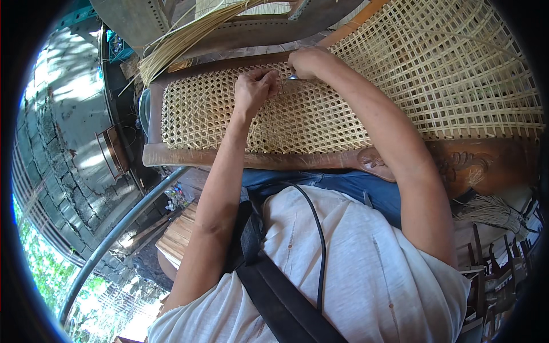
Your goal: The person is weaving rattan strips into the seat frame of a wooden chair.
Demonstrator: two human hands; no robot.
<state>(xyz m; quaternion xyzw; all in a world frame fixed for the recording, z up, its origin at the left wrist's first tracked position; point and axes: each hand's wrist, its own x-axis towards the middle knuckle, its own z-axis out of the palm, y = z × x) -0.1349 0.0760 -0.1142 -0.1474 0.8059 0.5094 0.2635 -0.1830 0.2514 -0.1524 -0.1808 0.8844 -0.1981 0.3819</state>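
Observation:
Across my lap lies a wooden chair frame (223,158) with a woven cane panel (200,114). My left hand (254,90) rests on the weave near its far edge, fingers pinched together; whatever sits between them is too small to make out. Just right of it, at the far rail, my right hand (309,62) is closed with its knuckles up. A shiny bit of a metal tool (293,77) pokes out under its fingers, most of it hidden by the hand.
A bundle of loose cane strands (189,41) hangs over the far left corner. Behind it stands another wooden frame (257,31) with drilled holes. The woven backrest (457,63) rises at right. A metal pipe (114,231) curves along my left, and a cane coil (489,211) lies lower right.

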